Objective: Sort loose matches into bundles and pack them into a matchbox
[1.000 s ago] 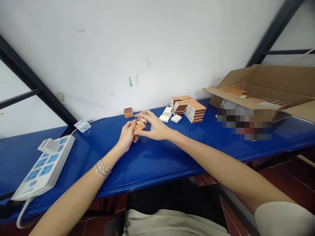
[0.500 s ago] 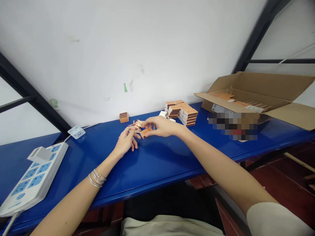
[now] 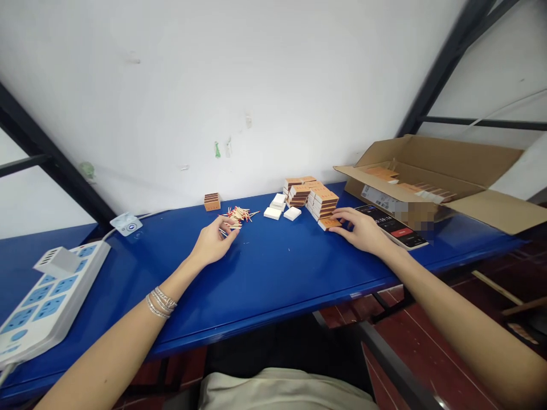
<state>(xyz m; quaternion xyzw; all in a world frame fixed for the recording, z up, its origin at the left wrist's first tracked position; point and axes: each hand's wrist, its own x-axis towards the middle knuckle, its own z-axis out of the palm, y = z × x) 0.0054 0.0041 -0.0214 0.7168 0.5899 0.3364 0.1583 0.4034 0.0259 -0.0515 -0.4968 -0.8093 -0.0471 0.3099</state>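
My right hand [image 3: 363,230] has its thumb and fingers closed on an orange matchbox [image 3: 327,224], which lies flat on the blue table against the front of the stacked matchboxes [image 3: 322,196]. At the left, my left hand [image 3: 213,239] rests by the loose pile of red-tipped matchsticks [image 3: 241,214]. Its fingers curl around a few sticks at the pile's near edge; part of the grip is hidden. White matchbox trays [image 3: 272,213] lie between the two hands, behind them. Farther left, a small stack of matchboxes [image 3: 212,202] stands near the wall.
An open cardboard box [image 3: 461,165] holding matchboxes sits at the right. A phone [image 3: 397,228] lies before it, beside my right forearm. At the left are a power strip [image 3: 85,279] and a small white device [image 3: 126,224]. The table's front edge [image 3: 273,319] runs below my forearms.
My right hand has carried the orange matchbox from beside my left hand rightward to the front of the stack. My left hand stays by the matchsticks. The white trays and phone now show.
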